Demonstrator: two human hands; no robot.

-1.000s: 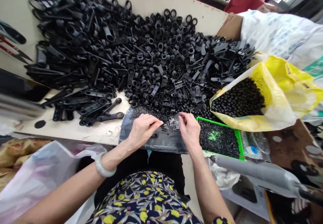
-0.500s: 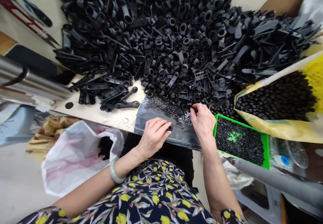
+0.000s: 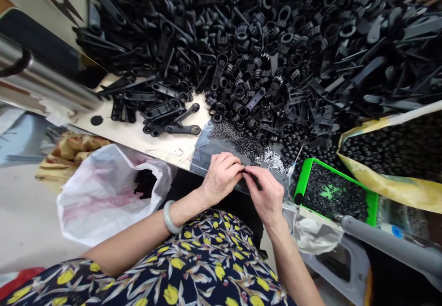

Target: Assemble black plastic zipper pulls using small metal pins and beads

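1. A small black part (image 3: 243, 171) is pinched between the fingers of the left hand (image 3: 223, 177) and the right hand (image 3: 267, 191), whose tips meet above the front edge of the bench (image 3: 165, 145). Most of it is covered, so its shape cannot be told.
2. Since so little room is left between the fingertips, the part could be twisted askew or flicked loose; so near the edge, it might be lost below.
3. Just beyond the hands, silver pins (image 3: 272, 159) and small dark pieces (image 3: 241, 141) are spread on a dark sheet (image 3: 203, 153). The two could be mixed by a brushing knuckle.
4. To the right, tiny black pieces (image 3: 352, 191) are held in a green tray (image 3: 304, 180), which might be jolted by a swinging forearm.
5. Farther out, black levers (image 3: 184, 129) are laid at left, and a large heap (image 3: 255, 101) is piled behind; if disturbed, the pins could be buried by a slide.
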